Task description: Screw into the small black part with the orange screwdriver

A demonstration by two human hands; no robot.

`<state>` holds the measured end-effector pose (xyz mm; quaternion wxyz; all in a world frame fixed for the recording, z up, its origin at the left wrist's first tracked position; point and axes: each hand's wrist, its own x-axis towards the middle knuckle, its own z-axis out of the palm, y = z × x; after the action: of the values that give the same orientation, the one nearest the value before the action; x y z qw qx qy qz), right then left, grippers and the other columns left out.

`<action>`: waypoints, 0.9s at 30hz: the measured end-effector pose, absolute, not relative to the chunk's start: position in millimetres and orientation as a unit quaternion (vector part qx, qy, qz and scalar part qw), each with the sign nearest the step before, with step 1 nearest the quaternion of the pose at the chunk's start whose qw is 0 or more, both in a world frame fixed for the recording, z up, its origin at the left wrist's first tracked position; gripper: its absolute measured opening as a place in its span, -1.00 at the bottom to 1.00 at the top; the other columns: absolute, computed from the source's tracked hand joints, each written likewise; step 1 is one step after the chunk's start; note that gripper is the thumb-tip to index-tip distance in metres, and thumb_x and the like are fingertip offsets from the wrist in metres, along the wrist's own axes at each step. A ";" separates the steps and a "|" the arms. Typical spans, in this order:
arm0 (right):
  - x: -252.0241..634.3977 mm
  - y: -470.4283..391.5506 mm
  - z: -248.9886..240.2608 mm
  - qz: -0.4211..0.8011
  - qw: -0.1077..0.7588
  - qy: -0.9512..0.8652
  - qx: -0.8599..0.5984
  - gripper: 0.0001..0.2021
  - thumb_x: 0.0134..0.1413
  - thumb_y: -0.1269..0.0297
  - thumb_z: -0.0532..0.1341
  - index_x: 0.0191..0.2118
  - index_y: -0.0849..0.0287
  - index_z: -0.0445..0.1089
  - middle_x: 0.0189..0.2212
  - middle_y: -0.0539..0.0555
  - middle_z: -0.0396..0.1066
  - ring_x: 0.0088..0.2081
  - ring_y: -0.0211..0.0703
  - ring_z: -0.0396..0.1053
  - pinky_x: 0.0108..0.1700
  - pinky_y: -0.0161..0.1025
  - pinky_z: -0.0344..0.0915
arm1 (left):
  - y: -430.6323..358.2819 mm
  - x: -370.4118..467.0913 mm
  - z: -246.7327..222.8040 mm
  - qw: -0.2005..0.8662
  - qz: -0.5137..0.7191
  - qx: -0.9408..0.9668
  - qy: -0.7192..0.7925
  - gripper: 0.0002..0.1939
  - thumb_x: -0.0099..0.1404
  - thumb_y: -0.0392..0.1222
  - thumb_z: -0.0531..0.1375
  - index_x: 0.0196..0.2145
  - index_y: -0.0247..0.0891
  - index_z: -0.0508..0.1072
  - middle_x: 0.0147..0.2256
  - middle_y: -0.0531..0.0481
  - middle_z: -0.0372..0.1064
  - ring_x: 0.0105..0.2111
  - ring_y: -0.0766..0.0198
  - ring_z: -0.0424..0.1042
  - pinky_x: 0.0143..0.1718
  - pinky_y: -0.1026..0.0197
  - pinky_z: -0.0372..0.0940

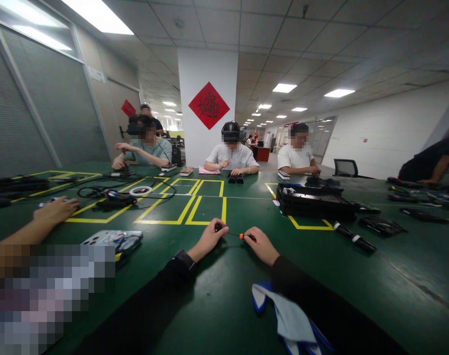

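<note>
Pinching a thin, orange-collared tool (241, 236) from both sides

The left hand (208, 240) is pinching a small dark piece (218, 227) between thumb and fingers; whether that piece belongs to the tool is hard to tell. The right hand (261, 245) is gripping the tool's other end, thumb and fingers drawn together just behind the orange collar. The tool is spanning the gap between the 2 hands over the green table (224, 305), its shaft showing bare. A blue-and-white glove (289, 315) is lying on the near side, apart from the tool.

For good control, the left hand should be keeping its piece still while the right is making any small turns, with shaft and piece lining up in 1 straight run. Pressing too hard could be tilting so slim a shaft; resting both hands on the table would likely be helping.
</note>
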<state>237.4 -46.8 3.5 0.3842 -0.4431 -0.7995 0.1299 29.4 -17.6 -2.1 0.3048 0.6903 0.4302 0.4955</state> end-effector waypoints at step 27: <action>234.8 -44.3 0.5 0.131 0.381 -0.782 -0.475 -0.75 0.06 0.28 0.01 -0.48 0.22 0.37 -0.43 0.07 0.32 -0.28 -0.21 0.23 -0.16 -0.24 0.13 | -24.8 30.6 4.8 0.334 0.488 0.655 0.470 -0.76 0.04 -0.13 0.11 -0.31 -0.25 0.28 -0.45 0.07 0.27 -0.45 0.33 0.27 -0.38 0.28 0.16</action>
<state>234.8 -44.3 0.5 0.3814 -0.4754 -0.7818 0.1314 30.6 -24.8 4.8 0.3345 0.6553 0.4697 0.4880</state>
